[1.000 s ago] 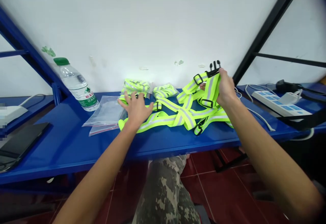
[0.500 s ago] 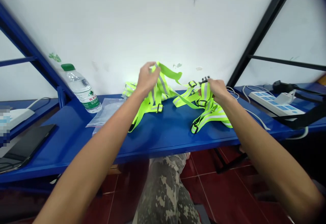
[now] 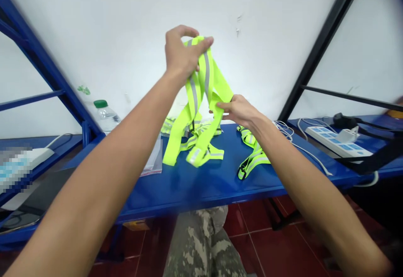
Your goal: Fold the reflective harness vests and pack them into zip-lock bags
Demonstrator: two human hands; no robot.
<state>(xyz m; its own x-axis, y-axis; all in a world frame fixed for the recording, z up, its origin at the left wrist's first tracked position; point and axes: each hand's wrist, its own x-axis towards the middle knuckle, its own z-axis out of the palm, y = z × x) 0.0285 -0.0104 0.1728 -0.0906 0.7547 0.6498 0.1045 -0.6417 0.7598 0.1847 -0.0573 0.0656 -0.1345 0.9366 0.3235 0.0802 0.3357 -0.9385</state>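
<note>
Risen above the blue surface, the neon reflective harness hangs from the left hand, clenched around its straps; the right hand lies open against it; another harness lies below that hand; the left forearm partly screens a water bottle.

The camera sits on the person's head and looks forward and down. It is close to the hands, so the arms come in from the bottom corners up to the left grip and the right grip. Below the grips is the blue counter, behind them a white wall, and under the counter a leg.
</note>
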